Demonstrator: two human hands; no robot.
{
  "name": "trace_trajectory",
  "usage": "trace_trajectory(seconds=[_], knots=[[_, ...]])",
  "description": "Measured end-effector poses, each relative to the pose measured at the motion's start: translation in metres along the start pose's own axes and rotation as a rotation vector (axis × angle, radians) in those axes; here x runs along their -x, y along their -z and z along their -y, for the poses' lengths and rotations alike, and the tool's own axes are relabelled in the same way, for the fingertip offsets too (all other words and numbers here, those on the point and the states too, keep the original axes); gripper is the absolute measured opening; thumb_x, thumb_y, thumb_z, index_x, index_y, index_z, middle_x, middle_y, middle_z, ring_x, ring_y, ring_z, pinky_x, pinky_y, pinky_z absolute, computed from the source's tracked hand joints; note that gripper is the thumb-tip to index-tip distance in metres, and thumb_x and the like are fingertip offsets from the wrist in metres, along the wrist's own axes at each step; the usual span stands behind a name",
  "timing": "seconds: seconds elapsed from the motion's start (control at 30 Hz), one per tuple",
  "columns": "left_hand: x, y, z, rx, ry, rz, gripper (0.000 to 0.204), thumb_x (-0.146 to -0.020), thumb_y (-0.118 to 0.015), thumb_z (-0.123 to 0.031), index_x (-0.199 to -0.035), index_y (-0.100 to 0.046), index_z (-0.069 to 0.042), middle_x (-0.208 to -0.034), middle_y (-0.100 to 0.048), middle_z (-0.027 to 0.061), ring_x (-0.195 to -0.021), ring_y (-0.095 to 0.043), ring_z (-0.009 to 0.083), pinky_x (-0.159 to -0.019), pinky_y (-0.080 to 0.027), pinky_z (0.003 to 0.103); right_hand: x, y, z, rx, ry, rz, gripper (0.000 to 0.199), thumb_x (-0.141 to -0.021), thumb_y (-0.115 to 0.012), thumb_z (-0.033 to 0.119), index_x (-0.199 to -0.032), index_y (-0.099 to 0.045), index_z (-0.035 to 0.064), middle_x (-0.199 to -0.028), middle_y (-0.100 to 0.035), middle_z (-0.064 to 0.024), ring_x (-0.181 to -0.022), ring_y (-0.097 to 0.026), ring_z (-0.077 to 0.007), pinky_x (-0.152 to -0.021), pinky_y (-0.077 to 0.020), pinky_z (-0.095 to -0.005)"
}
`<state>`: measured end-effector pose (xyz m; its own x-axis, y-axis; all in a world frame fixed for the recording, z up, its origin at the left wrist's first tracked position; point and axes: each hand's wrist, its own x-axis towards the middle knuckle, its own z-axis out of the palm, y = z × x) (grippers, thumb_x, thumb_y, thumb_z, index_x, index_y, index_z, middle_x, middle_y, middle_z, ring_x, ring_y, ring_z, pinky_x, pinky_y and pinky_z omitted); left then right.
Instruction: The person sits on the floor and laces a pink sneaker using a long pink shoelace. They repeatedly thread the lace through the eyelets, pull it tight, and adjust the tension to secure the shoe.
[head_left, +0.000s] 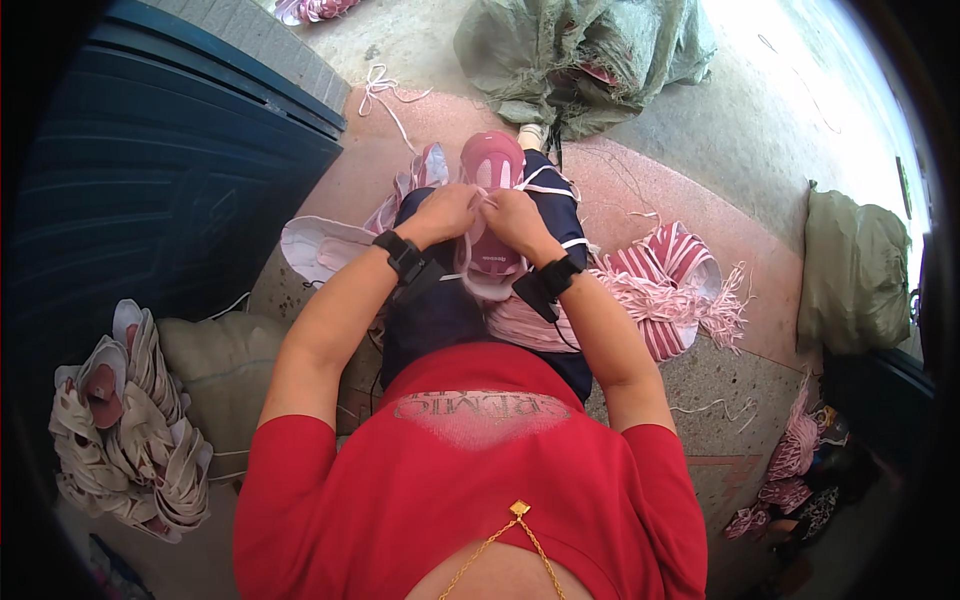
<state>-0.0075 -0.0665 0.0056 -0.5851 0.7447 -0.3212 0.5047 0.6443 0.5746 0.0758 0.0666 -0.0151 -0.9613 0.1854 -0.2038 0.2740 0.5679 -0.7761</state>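
Across my lap lies a pink-soled shoe [492, 157], its pink sole facing up and a pale rim showing at the near end. Over its middle, both hands meet with closed fingers. A white cord [483, 201] shows between the fingertips, and a loop of it hangs at the shoe's left side. My left hand [447, 214] pinches the cord from the left, my right hand [513, 221] from the right. My fingers cover part of the sole. To the left lie a white shoe upper [322, 248] and a pink-and-white one [428, 168].
Right of my legs sits a bundle of pink-and-white striped pieces [668, 290] with loose strands. A heap of pale shoe uppers [140, 440] stands at lower left beside a stuffed sack [222, 365]. Green sacks [590, 60] lie ahead; a blue door [180, 160] is left.
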Motion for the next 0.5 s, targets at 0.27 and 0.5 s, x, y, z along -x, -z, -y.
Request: trace_trajectory(seconds=[0.27, 0.5], knots=[[-0.012, 0.002, 0.029, 0.139, -0.155, 0.134, 0.031, -0.077, -0.054, -0.005, -0.107, -0.062, -0.004, -0.093, -0.064, 0.0217, -0.086, -0.064, 0.0318, -0.074, -0.047, 0.036, 0.004, -0.033, -0.002, 0.623, 0.263, -0.155, 0.017, -0.083, -0.054, 0.015, -0.075, -0.061, 0.003, -0.069, -0.063, -0.0159, -0.065, -0.066, -0.0278, -0.054, -0.0526, -0.0371], [0.03, 0.001, 0.01, 0.013, -0.278, -0.303, 0.032, -0.075, -0.065, -0.013, -0.107, -0.066, -0.012, -0.101, -0.065, 0.0102, -0.099, -0.056, 0.0307, -0.085, -0.046, 0.037, 0.023, 0.003, 0.012, 0.496, 0.353, -0.001, 0.019, -0.086, -0.05, 0.018, -0.081, -0.056, 0.0008, -0.062, -0.06, -0.0161, -0.06, -0.064, -0.0283, -0.047, -0.0478, -0.0393]])
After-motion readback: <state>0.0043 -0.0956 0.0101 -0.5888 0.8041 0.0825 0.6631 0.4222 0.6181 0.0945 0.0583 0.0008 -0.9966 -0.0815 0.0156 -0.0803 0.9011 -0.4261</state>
